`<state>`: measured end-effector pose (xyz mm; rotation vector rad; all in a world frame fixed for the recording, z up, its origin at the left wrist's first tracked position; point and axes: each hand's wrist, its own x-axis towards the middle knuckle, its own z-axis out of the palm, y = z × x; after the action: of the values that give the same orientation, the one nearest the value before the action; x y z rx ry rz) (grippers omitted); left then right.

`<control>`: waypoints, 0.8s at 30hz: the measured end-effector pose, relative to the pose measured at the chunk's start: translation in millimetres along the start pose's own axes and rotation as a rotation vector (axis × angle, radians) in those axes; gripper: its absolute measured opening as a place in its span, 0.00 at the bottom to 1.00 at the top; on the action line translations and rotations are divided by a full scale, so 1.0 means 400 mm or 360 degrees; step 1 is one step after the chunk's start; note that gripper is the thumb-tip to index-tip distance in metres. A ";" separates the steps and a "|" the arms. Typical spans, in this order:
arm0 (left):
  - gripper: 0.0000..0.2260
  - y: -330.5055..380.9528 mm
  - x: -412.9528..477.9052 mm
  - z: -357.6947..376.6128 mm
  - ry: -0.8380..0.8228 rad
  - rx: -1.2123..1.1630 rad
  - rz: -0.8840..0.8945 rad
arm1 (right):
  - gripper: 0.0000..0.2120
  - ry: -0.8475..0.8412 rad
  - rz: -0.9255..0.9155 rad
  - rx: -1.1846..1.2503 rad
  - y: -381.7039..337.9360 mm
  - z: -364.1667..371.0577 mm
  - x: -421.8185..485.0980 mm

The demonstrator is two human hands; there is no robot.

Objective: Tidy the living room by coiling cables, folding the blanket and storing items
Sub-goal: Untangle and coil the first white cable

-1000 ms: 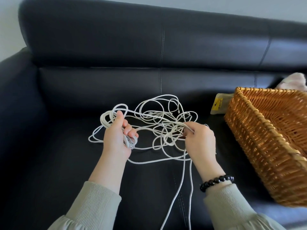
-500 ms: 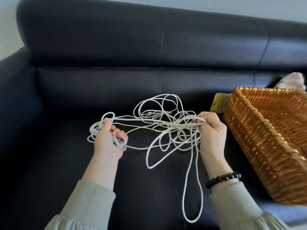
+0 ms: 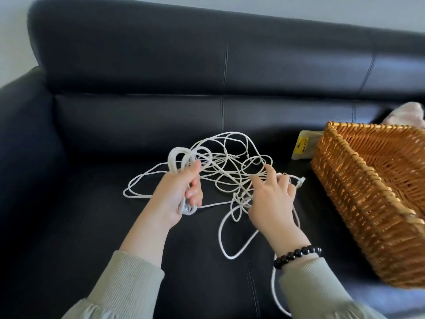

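Your left hand [image 3: 177, 196] grips the wound part of the cable [image 3: 172, 160], the rest tangled on the sofa [image 3: 138, 116] where your right hand [image 3: 273, 199] pokes in loose-fingered: tug now and I'd say those crossed loops cinch into a knot.

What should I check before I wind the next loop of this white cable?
1. Left hand grips the coiled loops: ok.
2. Right hand pinches one strand: cannot tell; its fingers are spread over the tangle.
3. Loose cable untangled: not ok; strands cross in a heap on the sofa.
4. Plug end in sight: ok, just right of the right hand.
5. Basket close by for storing: ok, on the seat to the right.
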<state>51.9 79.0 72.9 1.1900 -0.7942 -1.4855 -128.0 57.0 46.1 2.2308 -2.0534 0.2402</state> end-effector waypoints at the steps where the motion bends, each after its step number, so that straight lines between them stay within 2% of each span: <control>1: 0.20 -0.001 -0.004 0.003 -0.0080 0.0101 0.0003 | 0.29 -0.0007 -0.0008 -0.0075 -0.004 0.002 -0.003; 3: 0.20 -0.004 -0.008 0.007 -0.0202 0.0237 0.0005 | 0.33 0.0007 -0.0042 -0.0158 -0.010 0.006 -0.007; 5: 0.20 -0.003 -0.009 0.008 -0.0261 0.0297 -0.0010 | 0.32 -0.0018 -0.0044 -0.0199 -0.012 0.005 -0.007; 7: 0.20 -0.002 -0.009 0.006 -0.0262 0.0321 -0.0036 | 0.24 -0.0020 -0.0033 -0.0200 -0.009 0.010 -0.005; 10: 0.19 -0.002 -0.007 0.006 -0.0222 0.0328 -0.0072 | 0.06 0.0235 -0.0089 -0.0029 -0.006 0.009 0.002; 14: 0.21 -0.007 -0.005 0.009 -0.0172 0.0312 -0.0129 | 0.09 0.0367 -0.0213 0.0180 -0.008 0.011 0.014; 19: 0.28 -0.010 -0.006 0.014 -0.0262 0.0411 -0.0113 | 0.24 0.0027 -0.0212 0.0365 -0.002 0.012 0.011; 21: 0.27 -0.012 -0.009 0.017 -0.0277 0.0433 -0.0097 | 0.22 -0.0032 -0.0234 0.0497 -0.006 0.016 0.013; 24: 0.27 -0.018 -0.012 0.027 -0.0293 0.0424 -0.0077 | 0.10 0.0016 -0.0189 0.0650 -0.013 0.023 0.017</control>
<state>39.3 84.2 70.6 1.2869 -1.1229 -1.5804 -122.0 49.0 38.5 2.5564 -2.0021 0.7162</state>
